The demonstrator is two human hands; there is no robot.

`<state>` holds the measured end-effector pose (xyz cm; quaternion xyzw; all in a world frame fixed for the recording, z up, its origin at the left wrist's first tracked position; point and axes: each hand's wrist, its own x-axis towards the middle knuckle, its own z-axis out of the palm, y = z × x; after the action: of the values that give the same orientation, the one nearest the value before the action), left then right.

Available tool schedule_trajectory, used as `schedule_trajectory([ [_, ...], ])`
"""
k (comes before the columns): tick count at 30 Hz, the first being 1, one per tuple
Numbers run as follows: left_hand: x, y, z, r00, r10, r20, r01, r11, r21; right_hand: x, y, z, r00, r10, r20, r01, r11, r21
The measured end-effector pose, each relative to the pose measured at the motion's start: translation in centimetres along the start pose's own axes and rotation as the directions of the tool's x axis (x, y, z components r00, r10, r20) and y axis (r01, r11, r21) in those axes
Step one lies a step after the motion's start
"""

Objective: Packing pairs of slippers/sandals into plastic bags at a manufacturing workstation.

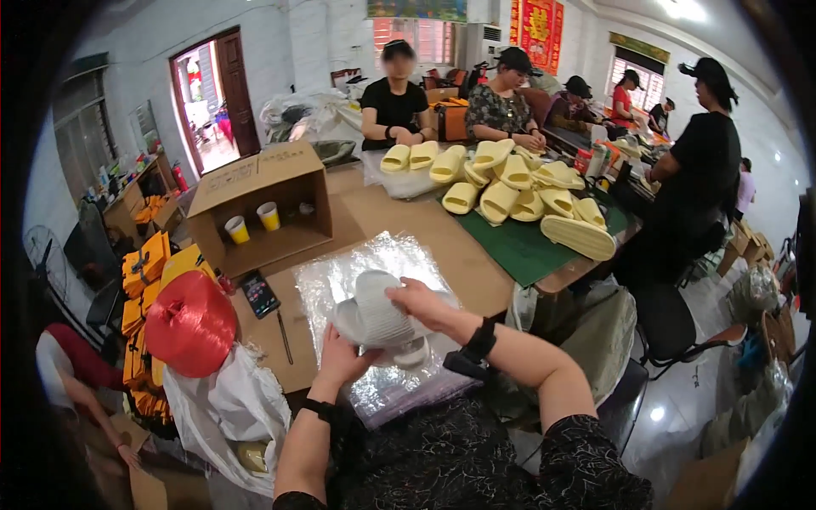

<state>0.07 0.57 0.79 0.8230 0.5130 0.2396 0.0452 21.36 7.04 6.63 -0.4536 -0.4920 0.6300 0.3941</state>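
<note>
A pair of pale grey slide slippers is held between my hands, one slipper partly covering the other. My left hand grips them from the lower left, its thumb across the near end. At the upper right edge my right hand is closed on them, fingers partly hidden behind. Beneath the slippers lies a stack of clear plastic bags on the cardboard-topped table.
Beyond are yellow slippers heaped on a green mat. A cardboard box holding two paper cups stands far left. Nearer are a phone, a pen and a red twine roll. Several people sit or stand around.
</note>
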Motion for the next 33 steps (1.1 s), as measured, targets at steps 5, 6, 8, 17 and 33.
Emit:
schedule_trajectory([
  [5,1.6,2.2,-1.8,0.977,-0.211,0.045,0.196,0.787,-0.585,1.6,5.1,1.9,0.956,-0.269,0.115,0.285,0.946,-0.154],
  [6,1.0,1.5,-1.4,0.976,-0.203,0.077,0.216,0.865,-0.454,0.3,3.8,2.8,0.961,-0.223,0.162,0.233,0.971,-0.043],
  [8,0.2,-3.8,3.6,0.997,0.033,-0.066,-0.013,0.959,0.283,-0.9,3.0,4.0,0.968,-0.103,0.229,0.058,0.979,0.195],
  [17,0.6,-1.7,1.9,0.991,-0.121,0.06,0.127,0.985,-0.115,-1.1,4.6,8.1,0.981,-0.18,0.067,0.106,0.799,0.592],
  [33,0.0,-3.1,3.6,0.936,-0.351,-0.013,0.14,0.408,-0.902,-5.3,4.6,3.8,0.952,-0.282,0.119,0.282,0.657,-0.699],
])
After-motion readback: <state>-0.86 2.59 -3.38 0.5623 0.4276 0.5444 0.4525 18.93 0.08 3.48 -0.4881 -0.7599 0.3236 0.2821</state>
